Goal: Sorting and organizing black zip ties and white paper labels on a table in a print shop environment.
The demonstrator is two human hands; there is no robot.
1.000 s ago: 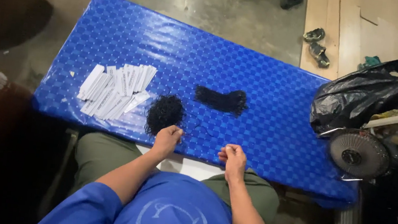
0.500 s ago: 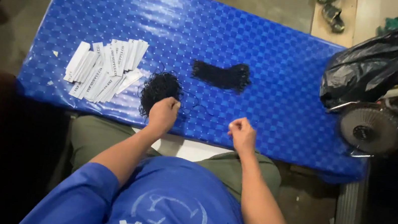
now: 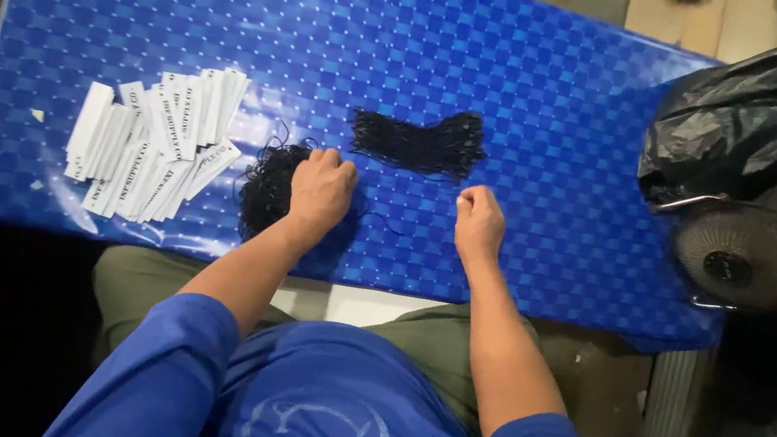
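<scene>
Looking down over a blue checkered worktop (image 3: 544, 80) from head height. Left hand (image 3: 319, 190) resting, fingers curled loosely, on the right edge of a tangled heap of black strings (image 3: 269, 189) near the front edge of the worktop; whether any strand is pinched, cannot tell. Right hand (image 3: 479, 222) lying on the bare cloth just right of centre, closed into a loose fist, thumb pressed to forefinger; something thin possibly held between them, too small to tell. Straight bundle of black strings (image 3: 417, 143) laid crosswise just beyond and between the two hands, apart from both. Fanned stack of white paper tags (image 3: 151, 145) to the left of the tangled heap, near it, overlapping one another in slanting rows. Black plastic bag (image 3: 768, 107) at the far right edge of the worktop, with a round metal fan (image 3: 747, 258) lying just below it. Blue sleeves and olive trousers visible at the bottom of the view.
</scene>
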